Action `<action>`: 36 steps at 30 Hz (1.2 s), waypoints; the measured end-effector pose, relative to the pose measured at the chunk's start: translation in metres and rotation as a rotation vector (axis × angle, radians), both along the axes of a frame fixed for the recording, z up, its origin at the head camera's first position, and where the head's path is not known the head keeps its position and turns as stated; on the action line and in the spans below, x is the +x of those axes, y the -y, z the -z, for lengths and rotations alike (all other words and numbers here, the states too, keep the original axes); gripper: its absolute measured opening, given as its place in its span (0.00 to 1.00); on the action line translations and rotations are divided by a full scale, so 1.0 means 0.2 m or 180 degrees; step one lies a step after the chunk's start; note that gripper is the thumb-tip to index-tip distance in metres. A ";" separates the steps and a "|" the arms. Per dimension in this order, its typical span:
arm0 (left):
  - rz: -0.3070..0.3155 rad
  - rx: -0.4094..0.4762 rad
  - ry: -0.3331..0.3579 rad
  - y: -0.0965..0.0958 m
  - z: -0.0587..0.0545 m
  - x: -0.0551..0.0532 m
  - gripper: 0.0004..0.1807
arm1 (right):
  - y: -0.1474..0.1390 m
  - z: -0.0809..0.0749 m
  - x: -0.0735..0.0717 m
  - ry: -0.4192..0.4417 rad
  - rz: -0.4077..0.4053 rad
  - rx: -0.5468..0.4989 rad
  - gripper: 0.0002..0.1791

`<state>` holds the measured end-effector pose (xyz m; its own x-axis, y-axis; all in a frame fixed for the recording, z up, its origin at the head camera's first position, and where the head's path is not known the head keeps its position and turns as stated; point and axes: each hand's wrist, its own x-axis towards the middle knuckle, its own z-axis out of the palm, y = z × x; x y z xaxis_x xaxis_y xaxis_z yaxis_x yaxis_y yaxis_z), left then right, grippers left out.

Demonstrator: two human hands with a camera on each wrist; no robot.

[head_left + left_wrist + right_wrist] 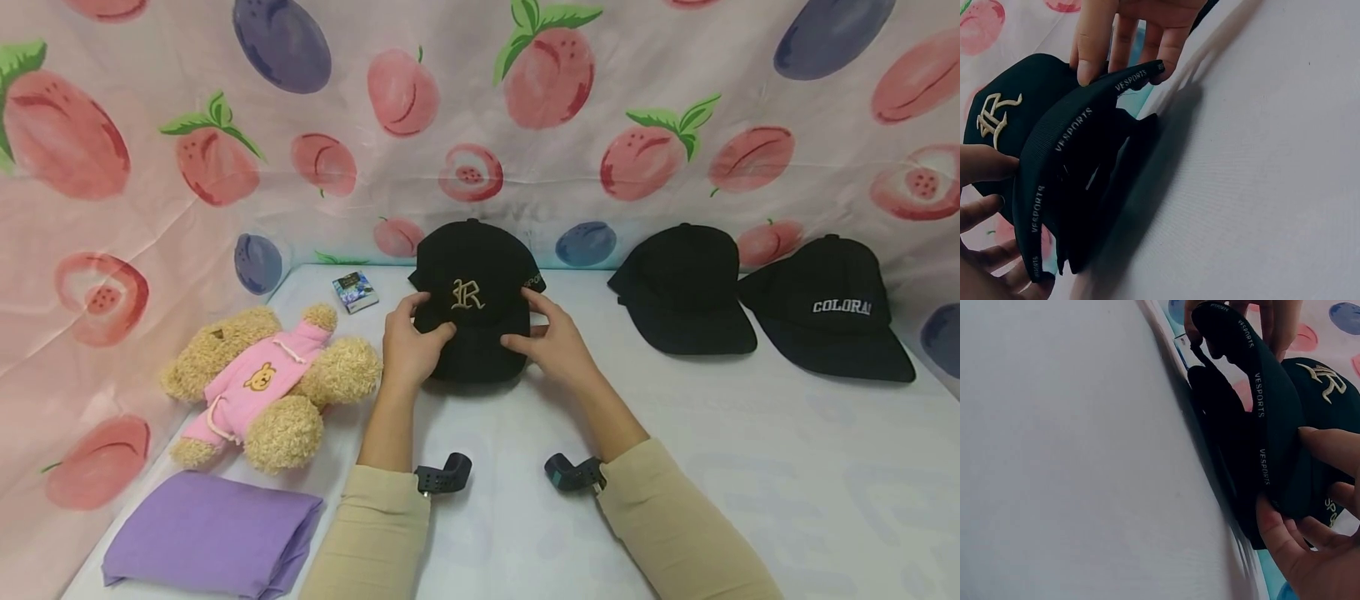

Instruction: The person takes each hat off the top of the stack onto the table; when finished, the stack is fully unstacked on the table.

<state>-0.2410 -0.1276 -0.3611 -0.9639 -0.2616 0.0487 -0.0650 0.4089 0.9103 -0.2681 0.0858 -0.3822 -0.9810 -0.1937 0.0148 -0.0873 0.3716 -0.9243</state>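
Note:
A black cap [474, 258] with a gold embroidered R stands at the back middle in the head view, its brim toward me. My left hand [411, 346] grips one side of the brim, thumb on top. At the opposite side, my right hand [557, 343] holds the brim in the same way. White VESPORTS lettering runs along the edge of the brim [1072, 128] in the left wrist view. A shadow lies on the white surface beneath the cap. In the right wrist view, more lettering shows on the cap's side [1330, 512].
Two more black caps stand at the right, a plain one [686, 287] and one lettered COLORA [832, 308]. At the left lie a teddy bear [262, 383] in pink, a small patterned box [356, 292] and a folded purple cloth [210, 533]. A fruit-print curtain [540, 167] borders the table.

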 end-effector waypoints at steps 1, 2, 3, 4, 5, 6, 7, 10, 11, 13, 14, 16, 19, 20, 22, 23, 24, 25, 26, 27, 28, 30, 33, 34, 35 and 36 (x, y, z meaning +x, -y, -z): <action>0.0000 0.0014 -0.0017 0.00 0.00 0.00 0.35 | 0.00 0.00 0.00 0.0005 0.0000 -0.0004 0.47; 0.0000 0.0027 -0.0029 0.00 0.00 0.00 0.35 | -0.01 -0.01 0.00 0.0001 -0.0004 -0.0001 0.47; 0.0003 0.0037 -0.0034 0.00 0.00 0.00 0.35 | -0.01 -0.01 0.00 0.0005 0.0003 -0.0005 0.47; 0.0007 0.0050 -0.0034 0.00 0.00 0.00 0.35 | -0.01 -0.01 0.00 -0.0001 0.0002 -0.0005 0.47; 0.0012 0.0058 -0.0036 -0.01 0.00 0.00 0.35 | -0.01 -0.01 0.00 -0.0008 -0.0001 -0.0007 0.47; 0.0016 0.0063 -0.0032 -0.01 0.00 0.00 0.35 | -0.01 -0.02 0.00 -0.0012 0.0002 -0.0004 0.47; 0.0021 0.0071 -0.0029 -0.01 0.00 0.00 0.35 | -0.02 -0.02 0.00 -0.0012 0.0006 0.0003 0.47; 0.0027 0.0089 -0.0021 -0.01 0.00 0.00 0.35 | -0.02 -0.02 0.00 -0.0005 0.0018 0.0001 0.47; 0.0026 0.0095 -0.0025 -0.01 0.00 0.00 0.35 | -0.02 -0.03 0.00 0.0004 0.0020 0.0000 0.47; 0.0024 0.0111 -0.0031 -0.02 -0.01 0.00 0.35 | -0.02 -0.03 0.00 0.0023 0.0025 0.0004 0.47; 0.0022 0.0109 -0.0032 -0.02 -0.01 0.00 0.35 | -0.02 -0.03 0.00 0.0032 0.0026 -0.0001 0.47; 0.0016 0.0102 -0.0030 -0.02 -0.01 0.00 0.35 | -0.03 -0.04 0.00 0.0047 0.0024 -0.0008 0.47; 0.0016 0.0068 -0.0020 -0.02 -0.02 0.00 0.35 | -0.03 -0.05 0.00 0.0065 0.0019 -0.0012 0.47; 0.0013 0.0058 -0.0017 -0.03 -0.02 0.00 0.35 | -0.03 -0.05 0.00 0.0062 0.0015 -0.0011 0.47; 0.0011 0.0036 -0.0014 -0.03 -0.02 0.00 0.35 | -0.03 -0.05 0.00 0.0061 0.0007 0.0012 0.47; 0.0012 0.0028 -0.0013 -0.03 -0.02 0.00 0.35 | -0.03 -0.06 -0.01 0.0053 0.0002 0.0018 0.47; 0.0008 0.0031 -0.0013 -0.04 -0.03 0.00 0.35 | -0.04 -0.06 -0.01 0.0045 -0.0006 0.0021 0.47; 0.0005 0.0030 -0.0021 -0.04 -0.03 0.00 0.35 | -0.04 -0.06 -0.01 0.0033 -0.0012 0.0023 0.47; 0.0002 0.0034 -0.0023 -0.04 -0.03 0.00 0.35 | -0.04 -0.07 -0.01 0.0023 -0.0020 0.0027 0.47; 0.0002 0.0040 -0.0029 -0.05 -0.04 0.01 0.35 | -0.04 -0.07 -0.01 0.0015 -0.0027 0.0028 0.47; 0.0003 0.0049 -0.0034 -0.05 -0.04 0.01 0.35 | -0.05 -0.07 -0.01 0.0006 -0.0031 0.0030 0.47; 0.0003 0.0062 -0.0047 -0.06 -0.05 0.01 0.35 | -0.06 -0.08 -0.01 -0.0003 -0.0032 0.0044 0.47; 0.0000 0.0057 -0.0065 -0.07 -0.05 0.02 0.35 | -0.07 -0.09 -0.01 0.0001 -0.0035 0.0064 0.47; 0.0000 0.0051 -0.0070 -0.07 -0.05 0.02 0.35 | -0.07 -0.10 -0.01 0.0005 -0.0034 0.0066 0.47; -0.0004 0.0044 -0.0073 -0.07 -0.06 0.02 0.35 | -0.07 -0.10 -0.01 0.0009 -0.0032 0.0074 0.47; -0.0008 0.0043 -0.0072 -0.07 -0.06 0.03 0.35 | -0.07 -0.10 -0.01 0.0009 -0.0032 0.0074 0.47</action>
<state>-0.2360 -0.1128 -0.3497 -0.9620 -0.2649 0.0668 -0.0454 0.3962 0.9170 -0.2701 0.1008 -0.3622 -0.9790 -0.2039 0.0075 -0.0887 0.3921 -0.9156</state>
